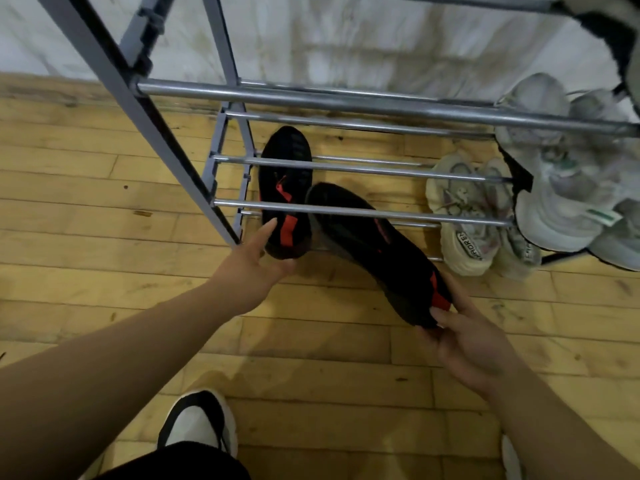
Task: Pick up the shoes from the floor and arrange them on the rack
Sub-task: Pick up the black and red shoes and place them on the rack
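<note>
Closest is the person's own foot in a black and white shoe [197,420]. The right hand [467,344] pinches the heel of a black knit shoe with a red stripe [374,244], which lies crooked with its toe under the low bars. The left hand [252,261] is spread, and its straight fingers touch the heel of the matching black shoe [285,188], low in the grey metal shoe rack [346,100]. I think it is best to turn the crooked shoe straight, then slide it in beside its twin. Pale sneakers [474,216] sit further right. The floor [86,188] is yellow wooden boards and the wall [381,46] is white
</note>
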Demonstrator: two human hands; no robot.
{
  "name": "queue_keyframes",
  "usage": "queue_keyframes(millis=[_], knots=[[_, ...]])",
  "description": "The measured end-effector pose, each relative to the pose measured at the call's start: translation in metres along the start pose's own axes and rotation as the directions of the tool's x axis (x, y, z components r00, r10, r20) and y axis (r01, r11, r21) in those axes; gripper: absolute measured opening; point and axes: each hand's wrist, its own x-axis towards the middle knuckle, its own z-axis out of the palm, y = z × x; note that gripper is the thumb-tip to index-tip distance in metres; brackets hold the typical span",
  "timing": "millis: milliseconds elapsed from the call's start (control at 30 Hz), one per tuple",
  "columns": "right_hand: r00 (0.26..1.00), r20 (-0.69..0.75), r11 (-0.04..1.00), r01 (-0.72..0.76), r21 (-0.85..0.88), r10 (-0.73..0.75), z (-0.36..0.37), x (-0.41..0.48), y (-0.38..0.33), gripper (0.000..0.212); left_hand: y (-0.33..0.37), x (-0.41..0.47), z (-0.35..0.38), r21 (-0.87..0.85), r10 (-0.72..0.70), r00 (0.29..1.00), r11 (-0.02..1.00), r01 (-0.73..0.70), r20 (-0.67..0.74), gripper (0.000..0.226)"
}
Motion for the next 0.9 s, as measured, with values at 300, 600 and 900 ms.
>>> queue_keyframes(millis=[300,600,900], knots=[[0.97,-0.183,0.972,0.189,0.137,-0.162,0.113,0.047,0.011,0.06,0.001,0.004,0.017,-0.05,-0.035,0.997,0.998,0.039,0.069,0.086],[0.853,-0.352,0.919,0.322,-0.229,-0.386,0.143,0.064,0.03,0.063,-0.009,0.015,0.022,-0.014,-0.01,0.985,1.0,0.007,-0.17,0.064],[0.794,-0.245,0.652,0.235,-0.721,-0.556,0.147,0.069,0.043,0.074,-0.019,0.014,0.017,-0.085,-0.067,0.948,0.995,0.043,-0.311,0.053]])
